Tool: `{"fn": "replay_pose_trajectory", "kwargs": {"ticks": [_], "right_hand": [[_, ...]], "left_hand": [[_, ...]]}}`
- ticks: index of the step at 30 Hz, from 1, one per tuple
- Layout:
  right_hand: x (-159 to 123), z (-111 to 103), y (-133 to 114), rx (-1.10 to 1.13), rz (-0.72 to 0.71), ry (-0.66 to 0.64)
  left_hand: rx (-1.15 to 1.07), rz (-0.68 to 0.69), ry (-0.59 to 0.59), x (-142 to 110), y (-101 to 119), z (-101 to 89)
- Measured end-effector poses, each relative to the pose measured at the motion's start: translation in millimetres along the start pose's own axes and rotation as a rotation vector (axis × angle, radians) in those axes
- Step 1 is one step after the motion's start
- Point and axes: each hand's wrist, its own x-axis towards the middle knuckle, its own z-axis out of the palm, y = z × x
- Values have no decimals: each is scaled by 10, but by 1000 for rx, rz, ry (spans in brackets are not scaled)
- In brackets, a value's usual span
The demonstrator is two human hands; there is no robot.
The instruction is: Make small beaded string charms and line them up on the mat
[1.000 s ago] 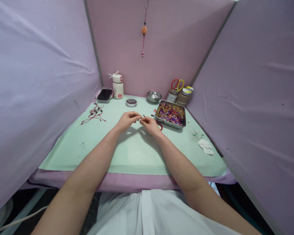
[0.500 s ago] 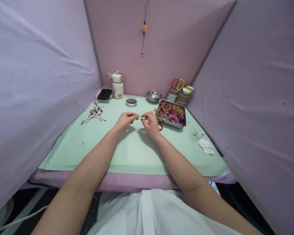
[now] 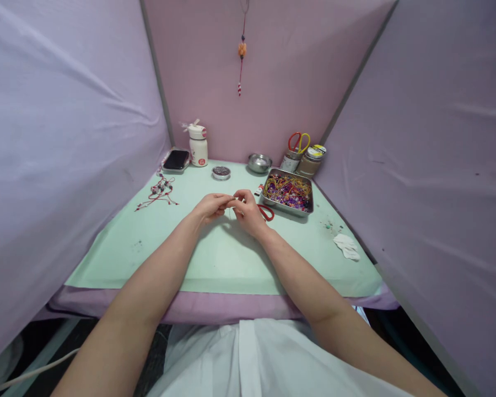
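Over the middle of the pale green tabletop [image 3: 231, 264], my left hand [image 3: 213, 207] and my right hand [image 3: 247, 212] meet at the fingertips. Both are closed in a pinch. A fine thin thread [image 3: 230, 212] hangs just below the touching fingers; whatever else they hold is too small to make out. Close to my right hand lie red-handled scissors [image 3: 267, 213], partly hidden behind it. A metal tray [image 3: 287, 210] of beads and cords in purple, red and gold stands to the right of them.
Behind my hands stand a round tin [image 3: 221, 173], a steel bowl [image 3: 259, 163] and a white bottle [image 3: 198, 149]. A phone [image 3: 176, 160] and a beaded red cord [image 3: 160, 190] lie left. Jars [image 3: 312, 161], one holding scissors [image 3: 300, 142], stand back right; a crumpled white cloth [image 3: 347, 247] lies right.
My hands have come together; a small gap showed between their fingertips before. My right hand has shifted slightly left, uncovering more of the red-handled scissors.
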Motion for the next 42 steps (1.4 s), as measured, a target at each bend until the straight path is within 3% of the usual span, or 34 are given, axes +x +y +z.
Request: {"fn": "replay_pose_trajectory", "kwargs": {"ticks": [8, 22, 29, 32, 38, 42], "right_hand": [[5, 8, 5, -63, -32, 18], [-5, -7, -183, 148, 22, -2], [-10, 22, -237, 231, 51, 48], [0, 31, -209, 257, 102, 104], [20, 32, -134, 178, 349, 216], [19, 24, -115, 128, 338, 222]], "left_hand": [[-6, -53, -20, -47, 32, 61], [48, -46, 50, -17, -35, 40], [54, -15, 91, -5, -50, 30], [63, 26, 141, 0, -44, 29], [88, 133, 250, -2, 6, 61], [131, 214, 260, 34, -15, 61]]}}
